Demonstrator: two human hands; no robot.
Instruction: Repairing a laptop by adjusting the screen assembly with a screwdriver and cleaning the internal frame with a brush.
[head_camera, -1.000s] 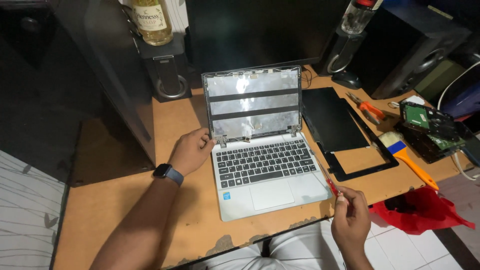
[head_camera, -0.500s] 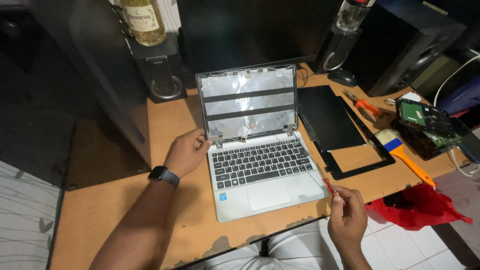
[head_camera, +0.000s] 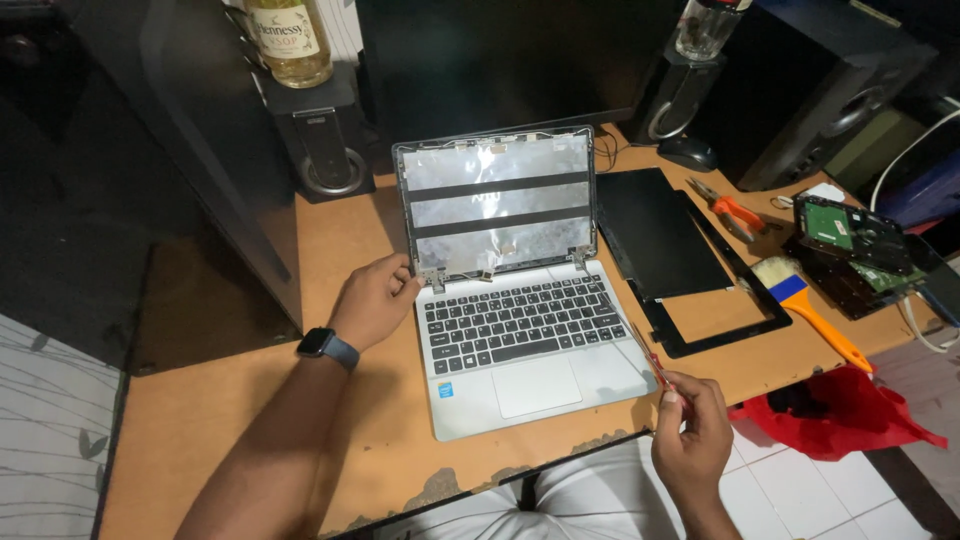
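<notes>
A silver laptop (head_camera: 520, 340) stands open on the wooden desk (head_camera: 230, 420), its lid stripped of the screen so bare foil and black tape strips show. My left hand (head_camera: 375, 300), with a dark watch on the wrist, grips the lid's lower left corner by the hinge. My right hand (head_camera: 690, 425) hovers off the laptop's front right corner and pinches a thin red-handled screwdriver (head_camera: 648, 358) that points up toward the keyboard. The removed black screen panel (head_camera: 660, 235) and its bezel frame (head_camera: 720, 320) lie to the right of the laptop.
A brush with blue and orange handle (head_camera: 805, 305), orange-handled pliers (head_camera: 730, 208), a bare hard drive (head_camera: 850, 232) and a red cloth (head_camera: 835, 415) sit at right. Speakers (head_camera: 320, 150), a bottle (head_camera: 290, 40), a mouse (head_camera: 685, 152) and a dark monitor (head_camera: 500, 60) line the back.
The view has shifted slightly. My left hand stays at the lid's left hinge corner, and my right hand keeps the screwdriver in about the same spot.
</notes>
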